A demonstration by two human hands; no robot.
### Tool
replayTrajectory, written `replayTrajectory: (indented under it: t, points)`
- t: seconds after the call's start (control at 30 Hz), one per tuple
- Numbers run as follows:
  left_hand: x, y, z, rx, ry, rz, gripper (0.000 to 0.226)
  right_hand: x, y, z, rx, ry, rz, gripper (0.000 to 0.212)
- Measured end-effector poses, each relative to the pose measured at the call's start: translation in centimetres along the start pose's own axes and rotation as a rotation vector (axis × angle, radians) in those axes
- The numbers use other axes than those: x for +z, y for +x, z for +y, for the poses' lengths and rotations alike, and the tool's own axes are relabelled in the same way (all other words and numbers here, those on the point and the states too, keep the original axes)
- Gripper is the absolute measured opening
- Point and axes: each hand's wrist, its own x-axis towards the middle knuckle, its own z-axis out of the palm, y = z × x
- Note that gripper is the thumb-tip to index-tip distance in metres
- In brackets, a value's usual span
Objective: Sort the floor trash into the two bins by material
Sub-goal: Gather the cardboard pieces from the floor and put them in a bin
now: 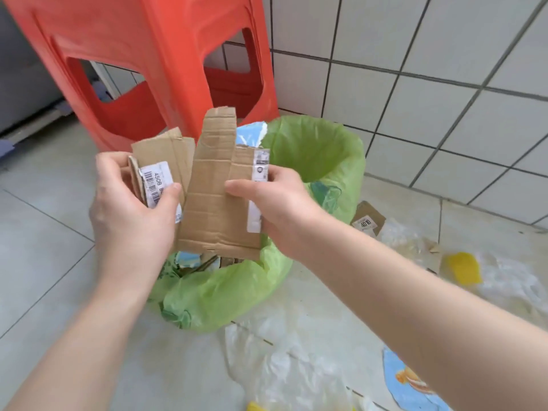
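My left hand (130, 206) grips a folded piece of brown cardboard with a barcode label (161, 161). My right hand (272, 203) pinches a taller strip of torn cardboard (213, 188) with a white label on its right edge. Both pieces are held over a bin lined with a green bag (320, 149). Paper and cardboard scraps (204, 262) lie inside the bin below my hands. On the floor to the right lie a cardboard scrap with a label (367, 219), clear plastic film (284, 366), a yellow piece (464, 266) and a blue printed paper piece (409, 381).
A red plastic stool (148, 54) stands just behind the bin at the upper left. A white tiled wall (430, 69) rises behind and to the right. Grey floor tiles (44, 247) stretch to the left. A second bin is not in view.
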Motion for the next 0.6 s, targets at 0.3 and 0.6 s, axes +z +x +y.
replayTrajectory:
  t: [0.3, 0.6]
  points:
    - [1.6, -1.6, -4.0, -0.174, 0.467, -0.656, 0.067, -0.8, 1.0, 1.5, 0.156, -0.475, -0.096, 0.049]
    - [3.6, -5.5, 0.3, -0.005, 0.232, -0.567, 0.021, -8.5, -4.1, 2.1, 0.117, -0.44, -0.03, 0.029]
